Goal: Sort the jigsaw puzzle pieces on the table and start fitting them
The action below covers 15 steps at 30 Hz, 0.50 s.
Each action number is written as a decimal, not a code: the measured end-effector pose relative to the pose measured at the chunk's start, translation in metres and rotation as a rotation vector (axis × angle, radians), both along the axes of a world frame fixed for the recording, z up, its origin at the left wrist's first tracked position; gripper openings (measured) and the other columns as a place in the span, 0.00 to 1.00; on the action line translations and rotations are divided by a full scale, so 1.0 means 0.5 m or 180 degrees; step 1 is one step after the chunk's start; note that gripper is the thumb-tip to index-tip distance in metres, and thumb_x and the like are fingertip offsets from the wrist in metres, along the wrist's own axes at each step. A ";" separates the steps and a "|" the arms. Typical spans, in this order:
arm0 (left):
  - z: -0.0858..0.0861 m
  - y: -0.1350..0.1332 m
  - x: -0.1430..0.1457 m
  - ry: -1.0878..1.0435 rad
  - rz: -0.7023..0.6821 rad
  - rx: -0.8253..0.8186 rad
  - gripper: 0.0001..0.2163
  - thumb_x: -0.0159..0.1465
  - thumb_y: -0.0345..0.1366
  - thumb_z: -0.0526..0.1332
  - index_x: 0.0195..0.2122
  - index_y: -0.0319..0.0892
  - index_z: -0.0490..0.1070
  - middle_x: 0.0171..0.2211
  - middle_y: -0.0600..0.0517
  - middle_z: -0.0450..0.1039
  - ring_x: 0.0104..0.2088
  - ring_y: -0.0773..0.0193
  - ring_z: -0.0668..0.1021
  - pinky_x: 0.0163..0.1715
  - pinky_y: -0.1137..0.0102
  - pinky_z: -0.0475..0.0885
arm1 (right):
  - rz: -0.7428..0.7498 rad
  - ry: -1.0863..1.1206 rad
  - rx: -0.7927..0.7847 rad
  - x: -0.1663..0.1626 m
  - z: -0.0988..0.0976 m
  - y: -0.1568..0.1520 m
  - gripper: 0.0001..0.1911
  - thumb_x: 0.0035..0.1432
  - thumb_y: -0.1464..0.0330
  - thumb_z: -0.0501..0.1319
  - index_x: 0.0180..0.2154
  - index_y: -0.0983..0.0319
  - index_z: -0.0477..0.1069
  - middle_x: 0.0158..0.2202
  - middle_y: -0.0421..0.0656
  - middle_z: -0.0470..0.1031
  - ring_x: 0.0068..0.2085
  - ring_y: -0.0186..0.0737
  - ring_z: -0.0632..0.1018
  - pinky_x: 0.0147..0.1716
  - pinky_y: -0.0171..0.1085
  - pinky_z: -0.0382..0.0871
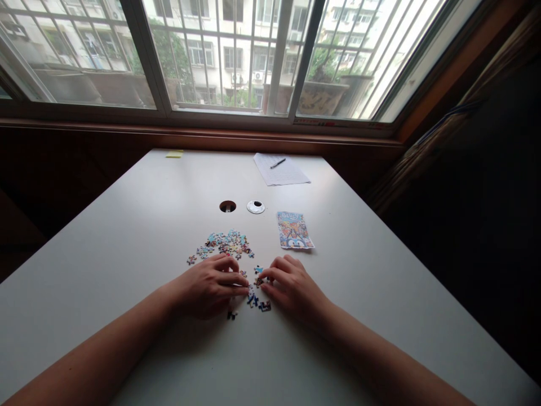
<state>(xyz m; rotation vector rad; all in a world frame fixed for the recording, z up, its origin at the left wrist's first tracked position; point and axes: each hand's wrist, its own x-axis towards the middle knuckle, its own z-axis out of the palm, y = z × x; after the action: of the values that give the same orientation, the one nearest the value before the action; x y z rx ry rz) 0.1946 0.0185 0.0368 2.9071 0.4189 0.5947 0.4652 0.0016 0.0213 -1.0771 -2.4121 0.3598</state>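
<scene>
A loose heap of small jigsaw puzzle pieces [230, 241] lies on the white table, mostly light blue and mixed colours. Just below it my left hand [211, 285] rests with fingers bent and close together, their tips among pieces; whatever they hold is hidden. My right hand [291, 282] faces it, thumb and forefinger pinched at a small jigsaw piece [258, 281]. Between and below the hands lie dark blue pieces [252, 299], a dark piece with a pale patch [265, 306] and a blackish piece [232, 314]. A light blue piece [258, 269] sits above the right fingertips.
A colourful picture sheet [295, 230] lies right of the heap. Behind are a round cable hole [227, 207] and its silver cover [256, 207]. Farther back are paper sheets [287, 173] with a pen [278, 163] and a yellow sticky note [174, 154], before a barred window.
</scene>
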 end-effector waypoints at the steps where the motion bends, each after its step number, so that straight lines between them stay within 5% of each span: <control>1: -0.001 0.000 0.000 0.0001 0.0001 0.0003 0.22 0.59 0.26 0.60 0.55 0.47 0.72 0.51 0.51 0.78 0.47 0.56 0.73 0.47 0.59 0.70 | -0.0005 -0.0002 -0.0001 0.000 0.000 0.000 0.06 0.62 0.69 0.66 0.42 0.58 0.77 0.39 0.44 0.75 0.41 0.44 0.71 0.45 0.44 0.63; 15: -0.005 0.001 0.000 -0.0010 0.0034 0.0007 0.21 0.60 0.26 0.61 0.55 0.47 0.72 0.50 0.51 0.78 0.47 0.56 0.73 0.48 0.59 0.71 | -0.0028 -0.0006 0.0019 0.001 -0.003 0.002 0.06 0.63 0.68 0.65 0.43 0.57 0.77 0.39 0.44 0.75 0.42 0.45 0.71 0.45 0.44 0.63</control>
<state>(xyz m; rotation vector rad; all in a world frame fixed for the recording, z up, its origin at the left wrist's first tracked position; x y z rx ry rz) 0.1945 0.0188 0.0342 2.9074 0.4338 0.6013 0.4657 0.0025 0.0196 -1.0856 -2.4077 0.3488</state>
